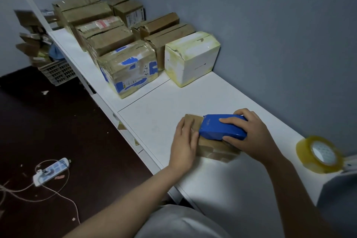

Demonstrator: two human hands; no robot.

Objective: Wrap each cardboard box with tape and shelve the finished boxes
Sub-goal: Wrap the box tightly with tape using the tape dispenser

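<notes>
Nearest, on the front part of the white table (154,121): a small brown box (212,149), lying flat, with shiny tape already on its near side. On top of this box, a blue tape dispenser (218,126), its narrow end toward the left. Around the dispenser's other end, the right hand (249,133), gripping it with the thumb on the near side and the fingers over the top. On the left end of the box, the left hand (184,141), laid flat, fingers straight and together, holding nothing, just beside the dispenser's narrow end. Hard to make out any strip of tape under the blue shell.

To the right of the box, well apart: a roll of clear yellowish tape (320,153), tilted up, hole toward the camera, somewhat blurred. To the left of the box and lower, on the dark floor: a white power strip (51,172) with cables.

Beyond the box, against the grey wall: a white box (191,58) covered in yellowish tape. Left of that, a brown box with blue patches (129,69). Further behind, more brown boxes (108,38) in two rows, touching one another. Farthest from the box, on the floor to the left: a pale plastic crate (58,71), with more cardboard heaped above.
</notes>
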